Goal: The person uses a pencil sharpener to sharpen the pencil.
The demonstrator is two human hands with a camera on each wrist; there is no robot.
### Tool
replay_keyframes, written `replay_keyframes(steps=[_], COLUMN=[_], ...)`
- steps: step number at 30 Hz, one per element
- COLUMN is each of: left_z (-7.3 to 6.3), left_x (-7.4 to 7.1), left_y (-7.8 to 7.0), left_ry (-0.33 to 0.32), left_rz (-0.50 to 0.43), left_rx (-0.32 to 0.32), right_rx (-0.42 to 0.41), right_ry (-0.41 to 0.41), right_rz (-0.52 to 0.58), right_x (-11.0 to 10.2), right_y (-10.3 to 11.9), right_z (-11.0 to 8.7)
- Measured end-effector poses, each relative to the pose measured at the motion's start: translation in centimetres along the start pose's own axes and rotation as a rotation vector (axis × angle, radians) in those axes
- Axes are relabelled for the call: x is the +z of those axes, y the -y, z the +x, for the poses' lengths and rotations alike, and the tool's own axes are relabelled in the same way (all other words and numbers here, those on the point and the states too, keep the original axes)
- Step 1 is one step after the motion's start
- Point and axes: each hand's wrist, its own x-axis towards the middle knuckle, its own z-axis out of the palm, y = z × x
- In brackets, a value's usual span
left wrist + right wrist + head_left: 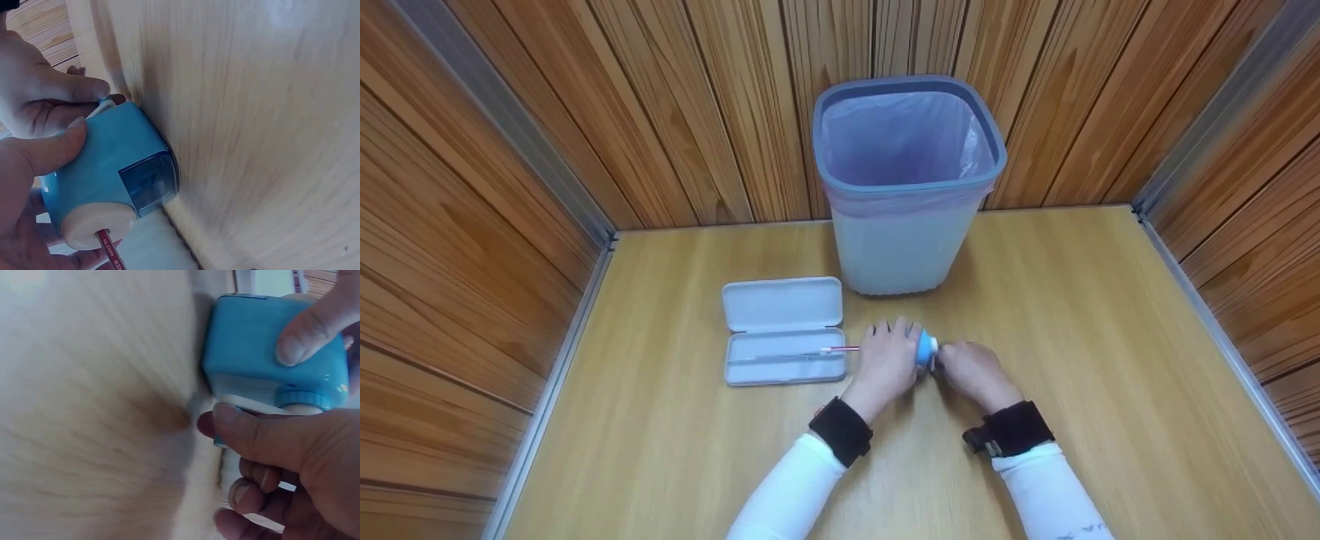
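Note:
A blue crank pencil sharpener (112, 146) stands on the table, gripped round its body by my left hand (887, 360). From the round cream front of the sharpener sticks a dark red pencil (110, 250), pointing left in the head view. At the opposite end my right hand (976, 373) pinches the knob of the crank handle (259, 405) between thumb and forefinger. The other right fingers are loosely curled below it. A dark see-through shavings drawer (151, 183) shows low on the sharpener's front. Most of the sharpener is hidden under my left hand in the head view.
Left of my hands lies an open grey pencil case (784, 304), with a thin pale pencil-like stick (776, 357) in its lower half. Behind stands a lined waste bin (907, 244). Wood-panelled walls (720, 112) border the table (660, 450) on the back and both sides.

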Motion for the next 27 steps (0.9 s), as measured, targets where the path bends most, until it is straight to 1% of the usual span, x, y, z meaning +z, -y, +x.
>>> replay_keyframes(steps=[5, 8, 13, 17, 23, 27], left_z=[0.0, 0.0, 0.1, 0.2, 0.2, 0.1], left_x=[0.0, 0.0, 0.0, 0.0, 0.1, 0.1], left_y=[-0.1, -0.2, -0.4, -0.4, -0.4, -0.4], left_ry=[0.002, 0.007, 0.017, 0.013, 0.002, 0.016], left_rz=[-0.005, -0.001, 0.014, 0.006, -0.010, -0.029], left_rx=[-0.014, -0.021, -0.021, -0.013, -0.006, -0.007], right_rx=[-0.019, -0.025, -0.033, -0.030, -0.053, -0.067], right_ry=[0.029, 0.045, 0.057, 0.062, 0.035, 0.000], right_rz=[0.037, 0.038, 0.058, 0.071, 0.012, -0.010], right_x=[-0.5, -1.1, -2.3, -3.4, -4.7, -5.0], right_y=[0.3, 0.4, 0.6, 0.9, 1.2, 1.1], right_z=[-0.9, -1.5, -2.2, -2.5, -2.3, -2.0])
